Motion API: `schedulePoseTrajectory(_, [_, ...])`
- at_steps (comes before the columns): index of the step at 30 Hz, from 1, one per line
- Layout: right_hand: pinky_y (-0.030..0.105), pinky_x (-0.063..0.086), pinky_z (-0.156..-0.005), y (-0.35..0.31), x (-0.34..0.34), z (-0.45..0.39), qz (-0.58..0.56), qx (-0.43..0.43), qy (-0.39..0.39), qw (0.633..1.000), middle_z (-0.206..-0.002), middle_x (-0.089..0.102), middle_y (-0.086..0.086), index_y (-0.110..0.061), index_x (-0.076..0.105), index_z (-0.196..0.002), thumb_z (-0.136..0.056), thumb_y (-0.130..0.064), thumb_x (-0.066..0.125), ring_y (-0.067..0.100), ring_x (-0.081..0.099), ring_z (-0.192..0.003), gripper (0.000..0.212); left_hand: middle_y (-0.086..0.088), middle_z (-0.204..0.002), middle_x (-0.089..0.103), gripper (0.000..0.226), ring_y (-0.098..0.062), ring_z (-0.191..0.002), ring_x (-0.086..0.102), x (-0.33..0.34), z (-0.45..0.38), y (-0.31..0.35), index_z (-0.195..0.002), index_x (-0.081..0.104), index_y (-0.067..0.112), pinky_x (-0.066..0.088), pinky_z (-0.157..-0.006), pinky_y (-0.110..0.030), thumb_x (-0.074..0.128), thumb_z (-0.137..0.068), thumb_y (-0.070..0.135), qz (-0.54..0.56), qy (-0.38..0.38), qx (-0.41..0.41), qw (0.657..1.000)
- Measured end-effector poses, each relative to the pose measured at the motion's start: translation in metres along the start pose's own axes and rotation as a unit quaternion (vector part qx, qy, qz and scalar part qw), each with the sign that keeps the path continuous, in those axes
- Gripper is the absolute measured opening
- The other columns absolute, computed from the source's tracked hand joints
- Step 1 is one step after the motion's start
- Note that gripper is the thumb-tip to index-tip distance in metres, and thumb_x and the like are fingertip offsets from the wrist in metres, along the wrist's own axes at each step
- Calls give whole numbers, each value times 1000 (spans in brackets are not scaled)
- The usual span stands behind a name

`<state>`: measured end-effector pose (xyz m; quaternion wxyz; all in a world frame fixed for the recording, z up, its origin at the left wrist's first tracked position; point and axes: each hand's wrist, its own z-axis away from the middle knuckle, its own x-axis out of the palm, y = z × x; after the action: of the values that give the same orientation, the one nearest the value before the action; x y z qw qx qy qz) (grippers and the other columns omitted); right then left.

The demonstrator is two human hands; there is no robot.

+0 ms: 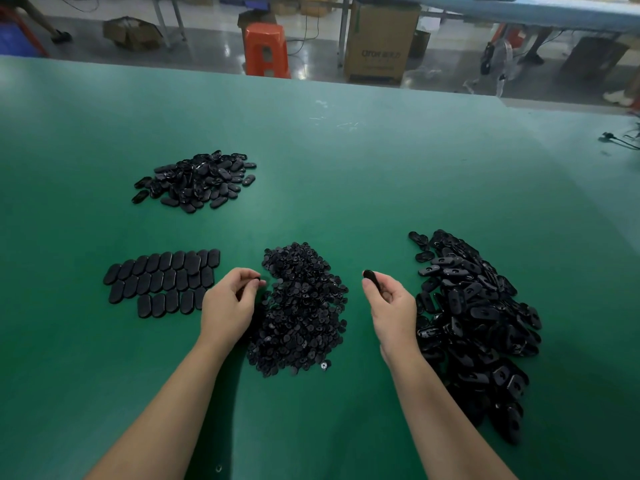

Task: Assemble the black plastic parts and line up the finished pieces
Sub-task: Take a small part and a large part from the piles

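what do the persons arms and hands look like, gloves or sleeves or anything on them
Both arms are bare from the bottom edge of the picture to the fingertips: no sleeves in view, no gloves. The left hand and the right hand show no rings, watch or wristband. Nails look short and unpainted.

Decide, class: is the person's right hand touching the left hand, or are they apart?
Apart. The head view shows the right hand and left hand separated by the middle pile of small black parts, each hand pinching its own black piece.
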<state>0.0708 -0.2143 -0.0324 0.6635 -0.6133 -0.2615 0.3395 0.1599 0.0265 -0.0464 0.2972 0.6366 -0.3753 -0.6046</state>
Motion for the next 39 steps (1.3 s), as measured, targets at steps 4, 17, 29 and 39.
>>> schedulePoseTrajectory(4, [22, 56, -68, 7, -5, 6, -13, 8, 10, 1000, -81, 72, -10, -26, 65, -100, -98, -17, 66, 9, 68, -73, 9, 30, -84, 71, 19, 0, -77, 68, -1, 0, 0, -88, 65, 38, 54, -70, -21, 65, -96, 21, -16, -1, 5, 1000])
schedulePoseTrajectory(17, [20, 55, -82, 18, 2, 15, 79, -35, 7, 996, -91, 74, -14, -29, 61, -122, -107, -18, 48, 0, 73, -89, 22, 6, -89, 75, 33, -9, -79, 61, -6, -11, 10, -85, 76, 49, 49, -74, -25, 72, -92, 17, 134, -17, -88, 987])
schedulePoseTrajectory(29, [30, 56, -79, 14, 3, 16, 94, -36, 19, 995, -79, 74, -11, -36, 52, -101, -110, -23, 37, 4, 73, -80, 21, -4, -87, 77, 5, -12, -48, 56, 18, -3, 70, -95, 69, 8, 48, -44, -26, 65, -95, 5, 222, -108, -104, 963])
schedulePoseTrajectory(39, [35, 57, -78, 17, 2, 14, 122, -48, 37, 991, -88, 74, -5, -31, 59, -101, -109, -21, 39, 12, 73, -82, 23, 4, -61, 65, 10, -16, -35, 48, 83, 16, 124, -81, 73, 12, 41, -39, -23, 73, -88, 6, 130, -206, -91, 966])
